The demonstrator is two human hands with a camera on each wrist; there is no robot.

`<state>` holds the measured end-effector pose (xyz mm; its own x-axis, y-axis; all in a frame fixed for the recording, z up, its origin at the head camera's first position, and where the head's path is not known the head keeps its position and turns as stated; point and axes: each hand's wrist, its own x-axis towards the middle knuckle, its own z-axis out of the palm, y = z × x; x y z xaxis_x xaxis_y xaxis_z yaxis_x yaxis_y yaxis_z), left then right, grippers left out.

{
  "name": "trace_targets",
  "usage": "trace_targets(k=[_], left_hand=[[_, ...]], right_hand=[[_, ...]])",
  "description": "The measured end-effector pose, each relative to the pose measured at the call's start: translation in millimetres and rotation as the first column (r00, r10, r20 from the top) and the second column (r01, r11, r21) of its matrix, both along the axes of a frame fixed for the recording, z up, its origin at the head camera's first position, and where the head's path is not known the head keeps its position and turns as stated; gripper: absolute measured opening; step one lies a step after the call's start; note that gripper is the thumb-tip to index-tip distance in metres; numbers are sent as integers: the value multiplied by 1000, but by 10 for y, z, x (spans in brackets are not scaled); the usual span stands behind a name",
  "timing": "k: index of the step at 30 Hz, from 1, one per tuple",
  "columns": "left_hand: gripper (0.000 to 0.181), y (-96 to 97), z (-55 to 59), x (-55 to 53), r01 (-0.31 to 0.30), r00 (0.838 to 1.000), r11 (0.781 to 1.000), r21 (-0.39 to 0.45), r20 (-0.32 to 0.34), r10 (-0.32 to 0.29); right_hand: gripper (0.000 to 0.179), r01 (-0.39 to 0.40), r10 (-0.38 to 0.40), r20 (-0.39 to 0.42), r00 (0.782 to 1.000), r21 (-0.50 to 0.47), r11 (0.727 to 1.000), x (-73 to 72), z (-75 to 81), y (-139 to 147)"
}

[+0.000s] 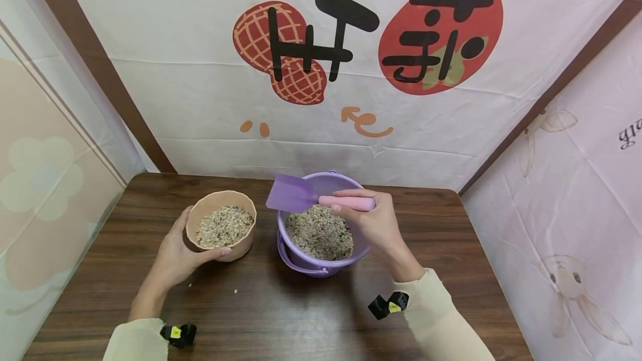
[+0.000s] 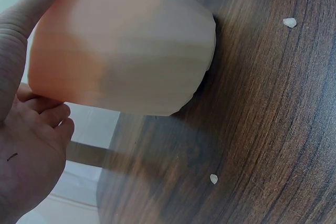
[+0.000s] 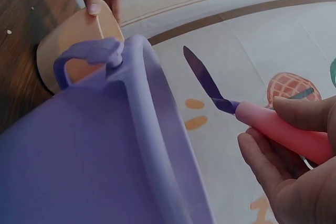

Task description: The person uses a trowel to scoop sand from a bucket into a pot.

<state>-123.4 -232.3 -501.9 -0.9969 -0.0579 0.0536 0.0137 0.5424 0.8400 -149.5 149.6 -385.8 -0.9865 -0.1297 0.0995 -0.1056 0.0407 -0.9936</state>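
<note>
On the left of the table stands a peach plant pot (image 1: 241, 249), partly filled with fine pale gravel (image 1: 223, 227). My left hand (image 1: 173, 258) grips its side, thumb at the near side and fingers round the far left; the left wrist view shows the pot's faceted wall (image 2: 126, 40) on the wood. Right of it stands a purple bucket (image 1: 321, 272) holding more speckled gravel (image 1: 320, 233). My right hand (image 1: 373, 219) holds a small shovel by its pink handle (image 1: 346, 203) above the bucket. The purple blade (image 1: 291, 194) points left over the rim, with no gravel visible on it.
Stray gravel bits (image 2: 290, 22) lie on the brown wooden table (image 1: 311, 322) in front of the pot. The bucket's handle (image 1: 301, 266) hangs down at its front. A printed cloth (image 1: 200, 99) rises behind the table, with more cloth at both sides.
</note>
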Motion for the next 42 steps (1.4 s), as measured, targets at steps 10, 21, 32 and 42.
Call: trace_targets(k=[10,21,32,42], left_hand=[[133,-10,-16,0,1,1000,1000,1,6,-1],[134,-13,-12,-7,-1,1000,1000,-12,13,1],[135,-10,-9,-9,-3,1000,1000,-16,23,4],[134,-8,10,-6,3,1000,999,-33,16,-2]], right_hand=[[39,10,-8,30,1000,-62,998,124,-59,275],[43,99,-93,57,994,-108,989,206,-202,596],[40,190,-184,77,980,-84,978,266,-319,779],[41,202,-193,91,977,-100,974,273,-365,779]])
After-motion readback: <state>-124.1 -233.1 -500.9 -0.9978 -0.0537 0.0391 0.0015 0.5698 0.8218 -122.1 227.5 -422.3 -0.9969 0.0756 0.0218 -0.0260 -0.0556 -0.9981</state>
